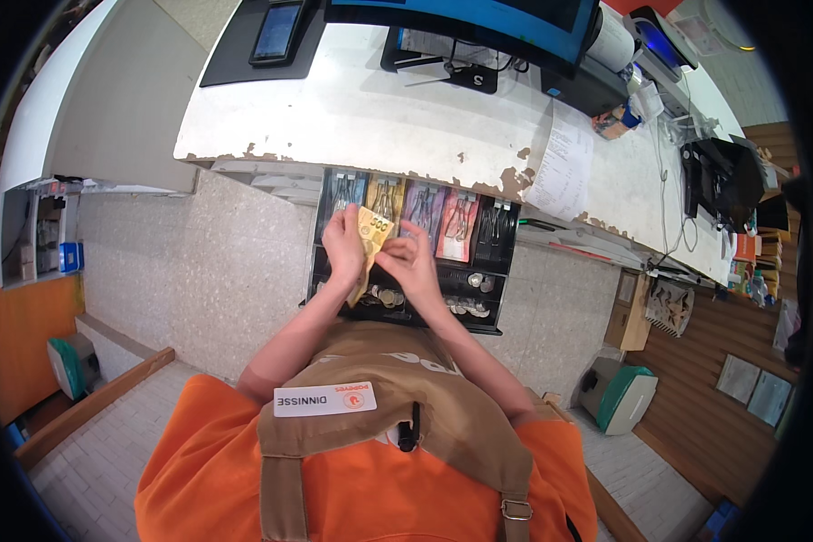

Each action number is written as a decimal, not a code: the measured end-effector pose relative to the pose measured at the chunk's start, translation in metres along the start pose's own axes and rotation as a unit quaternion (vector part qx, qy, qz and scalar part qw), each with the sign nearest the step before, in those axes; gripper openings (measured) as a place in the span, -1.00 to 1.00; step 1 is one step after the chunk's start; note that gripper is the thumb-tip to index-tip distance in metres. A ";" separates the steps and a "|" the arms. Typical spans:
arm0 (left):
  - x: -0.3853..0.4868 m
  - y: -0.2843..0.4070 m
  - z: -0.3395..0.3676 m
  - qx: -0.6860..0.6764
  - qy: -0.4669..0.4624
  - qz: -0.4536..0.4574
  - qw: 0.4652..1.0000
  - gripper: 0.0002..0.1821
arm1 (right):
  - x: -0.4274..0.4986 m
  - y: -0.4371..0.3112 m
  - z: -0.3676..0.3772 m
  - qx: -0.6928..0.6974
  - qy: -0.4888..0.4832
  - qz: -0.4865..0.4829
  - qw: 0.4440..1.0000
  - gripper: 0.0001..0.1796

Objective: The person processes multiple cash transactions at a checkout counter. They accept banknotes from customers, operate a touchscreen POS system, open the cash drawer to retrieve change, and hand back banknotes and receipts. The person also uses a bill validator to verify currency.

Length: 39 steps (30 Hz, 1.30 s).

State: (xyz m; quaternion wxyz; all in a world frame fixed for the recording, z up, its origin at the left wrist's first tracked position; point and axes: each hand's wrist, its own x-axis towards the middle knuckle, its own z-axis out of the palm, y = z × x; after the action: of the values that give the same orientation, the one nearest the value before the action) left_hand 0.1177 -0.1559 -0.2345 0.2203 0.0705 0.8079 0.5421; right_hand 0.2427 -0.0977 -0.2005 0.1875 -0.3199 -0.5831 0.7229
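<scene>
A yellow 500 banknote (374, 234) is pinched in my left hand (343, 245), perhaps with more notes folded beneath it. The thumb and finger of my right hand (410, 264) grip its right edge. Both hands are over a black cash drawer (508, 271), pulled out below the counter. Wire clips hold down blue notes (353, 186), yellow notes (395, 196), purple notes (433, 200) and red notes (455, 249) in separate slots; the rightmost slot shows a clip with no notes visible. Coins (387, 297) lie in the front compartments, with more coins (466, 307) at the right.
A worn white counter (379, 129) runs above the drawer. On it stand a monitor (474, 27), a handheld terminal (278, 34) on a dark mat and a black device (725, 176) with cables. A long printed receipt (562, 162) hangs over the counter's edge, right of the drawer.
</scene>
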 end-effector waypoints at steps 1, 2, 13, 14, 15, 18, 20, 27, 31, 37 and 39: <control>-0.006 0.003 0.008 -0.024 0.018 0.019 0.999 -0.58 | -0.003 0.003 0.010 0.077 0.014 0.074 0.994 -0.32; -0.010 0.006 0.016 -0.062 -0.011 0.015 0.998 -0.59 | -0.006 0.006 0.014 0.148 0.069 0.076 0.984 -0.40; 0.005 -0.007 0.029 0.180 -0.152 0.066 0.970 -0.54 | -0.022 0.006 -0.077 0.079 0.247 -0.025 0.965 -0.76; 0.005 0.000 0.028 0.154 -0.176 0.051 0.971 -0.55 | -0.022 0.008 -0.072 0.103 0.215 -0.026 0.971 -0.79; 0.006 0.010 0.020 0.092 -0.197 0.011 0.976 -0.57 | -0.018 0.010 -0.066 0.099 0.187 -0.031 0.977 -0.80; 0.013 0.046 -0.014 -0.058 -0.224 0.004 0.973 -0.67 | 0.003 0.020 -0.039 0.010 0.139 -0.004 0.990 -0.79; 0.013 0.062 -0.026 0.006 -0.156 0.026 0.987 -0.72 | 0.024 0.027 -0.021 -0.094 0.110 -0.017 0.989 -0.80; 0.006 0.028 -0.030 0.334 -0.156 0.326 0.870 -0.78 | 0.091 0.038 0.014 -0.437 0.205 -0.220 0.848 -0.79; 0.000 -0.001 -0.017 0.433 -0.173 0.412 0.783 -0.63 | 0.082 0.017 0.012 -0.462 0.221 -0.218 0.831 -0.81; 0.009 0.002 -0.025 0.429 -0.197 0.400 0.786 -0.64 | 0.071 -0.009 -0.007 -0.471 0.010 -0.383 0.795 -0.50; 0.008 0.010 -0.036 0.381 -0.172 0.378 0.826 -0.64 | 0.067 -0.004 -0.010 -0.520 -0.112 -0.342 0.775 -0.52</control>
State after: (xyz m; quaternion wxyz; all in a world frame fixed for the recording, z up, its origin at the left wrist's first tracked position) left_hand 0.0944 -0.1795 -0.2165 0.0890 0.5414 0.8091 0.2106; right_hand 0.2002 -0.0461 -0.2142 0.1605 -0.0647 -0.9579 0.2289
